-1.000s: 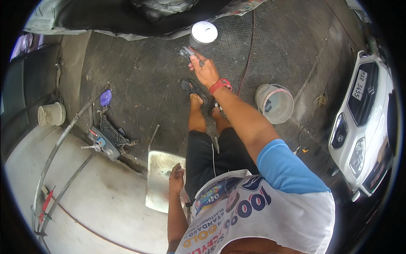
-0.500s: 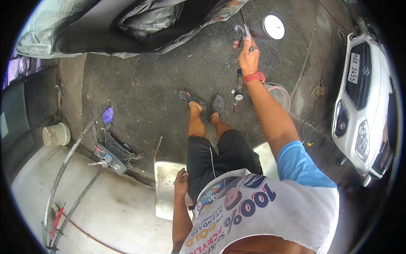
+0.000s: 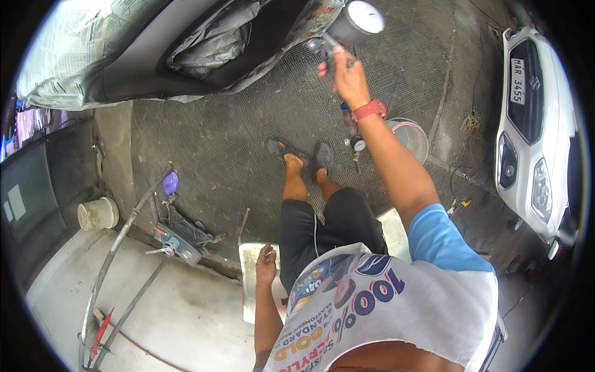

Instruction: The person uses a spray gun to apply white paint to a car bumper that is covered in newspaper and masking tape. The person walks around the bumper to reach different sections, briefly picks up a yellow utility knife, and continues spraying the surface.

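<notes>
My right hand [image 3: 349, 79] is stretched out ahead, fingers wrapped round the handle of a spray gun [image 3: 322, 49]. A dark cup [image 3: 347, 30] with a white lid sits on the gun. Below the hand, partly covered by the wrist, are an air fitting and a round pressure gauge [image 3: 357, 143]. The gun is close to a dark vehicle panel [image 3: 139, 59] edged with masking paper [image 3: 59, 59]; crumpled grey sheeting [image 3: 214, 53] fills an opening in it. My left hand [image 3: 266, 266] hangs beside my shorts, fingers curled; what they hold, if anything, is too small to name.
A clear bucket [image 3: 412, 139] stands right of my feet on the dark mesh-textured floor [image 3: 211, 142]. A white car [image 3: 533, 136] is at the right. On the left are a dirty white pail [image 3: 98, 214], a metal pole [image 3: 118, 248] and a grey-blue stand [image 3: 178, 245].
My right hand has moved left and slightly farther out with the spray gun, toward the dark panel. More of the panel shows now. My left hand stays beside my shorts.
</notes>
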A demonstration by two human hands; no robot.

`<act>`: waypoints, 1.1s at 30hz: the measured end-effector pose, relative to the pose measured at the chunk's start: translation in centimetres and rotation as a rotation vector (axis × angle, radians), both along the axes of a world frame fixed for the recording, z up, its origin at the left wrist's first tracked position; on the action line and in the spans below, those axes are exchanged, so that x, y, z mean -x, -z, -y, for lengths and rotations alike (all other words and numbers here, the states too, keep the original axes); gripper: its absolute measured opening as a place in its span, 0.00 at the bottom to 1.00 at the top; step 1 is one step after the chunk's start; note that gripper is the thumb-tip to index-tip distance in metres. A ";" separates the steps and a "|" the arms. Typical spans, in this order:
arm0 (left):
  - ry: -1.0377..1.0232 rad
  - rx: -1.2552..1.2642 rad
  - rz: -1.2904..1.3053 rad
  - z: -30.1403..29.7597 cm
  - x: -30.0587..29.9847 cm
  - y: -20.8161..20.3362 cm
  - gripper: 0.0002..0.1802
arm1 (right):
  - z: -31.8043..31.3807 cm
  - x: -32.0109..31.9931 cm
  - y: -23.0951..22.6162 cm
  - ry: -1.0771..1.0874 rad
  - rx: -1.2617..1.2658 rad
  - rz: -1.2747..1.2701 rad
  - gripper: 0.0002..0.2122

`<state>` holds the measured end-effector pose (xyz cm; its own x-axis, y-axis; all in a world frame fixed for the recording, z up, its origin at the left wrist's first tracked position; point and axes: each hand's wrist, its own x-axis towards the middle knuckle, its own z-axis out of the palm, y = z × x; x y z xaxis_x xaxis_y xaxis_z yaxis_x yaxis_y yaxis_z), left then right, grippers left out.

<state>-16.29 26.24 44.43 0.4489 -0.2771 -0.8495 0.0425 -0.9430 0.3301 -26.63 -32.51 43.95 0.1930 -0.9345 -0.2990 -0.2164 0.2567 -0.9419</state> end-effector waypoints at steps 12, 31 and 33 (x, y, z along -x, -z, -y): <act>0.014 -0.052 -0.015 -1.0 0.6 -0.2 0.26 | 2.1 0.2 -3.7 0.039 0.089 0.029 0.25; 0.113 -0.024 -0.009 2.5 -4.1 0.9 0.28 | 10.6 5.0 -8.5 0.273 0.248 -0.101 0.28; 0.155 -0.025 -0.003 2.7 -5.2 0.7 0.28 | 10.4 4.1 -9.2 0.276 0.267 -0.070 0.28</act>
<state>-11.05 23.50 43.70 0.3997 -0.3216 -0.8584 -0.1030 -0.9463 0.3066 -30.70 -42.95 53.17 -0.0887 -0.9952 -0.0421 -0.2399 0.0624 -0.9688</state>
